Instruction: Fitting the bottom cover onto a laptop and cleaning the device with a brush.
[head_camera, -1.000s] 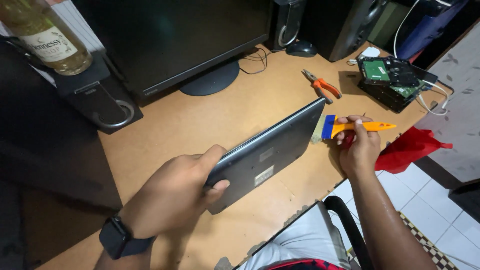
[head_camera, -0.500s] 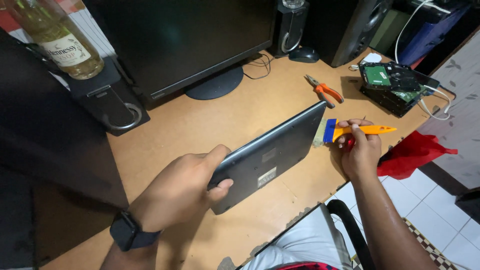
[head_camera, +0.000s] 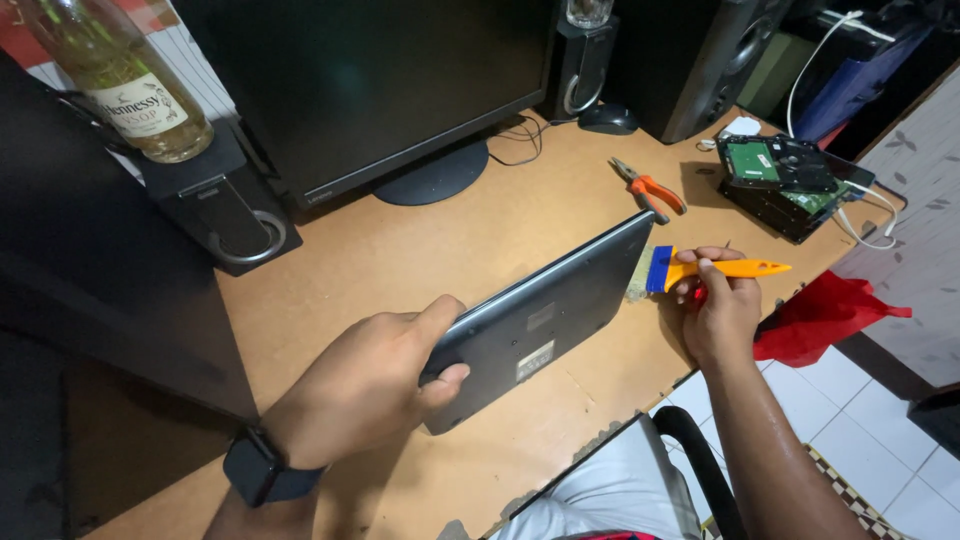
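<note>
While the left hand (head_camera: 370, 385) grips the grey laptop (head_camera: 545, 320) tilted on edge over the worktop (head_camera: 400, 265), its fingers closed on the near corner, the right hand (head_camera: 722, 315) clasps an orange-handled brush (head_camera: 700, 270), bristles at the laptop's far corner. Since a second ago, the grips and laptop position are unchanged; brushing continues there.

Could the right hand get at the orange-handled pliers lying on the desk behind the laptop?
Probably yes: the right hand, busy with the yellow-handled blue brush, sits near the orange-handled pliers, with bare desk between.
</note>
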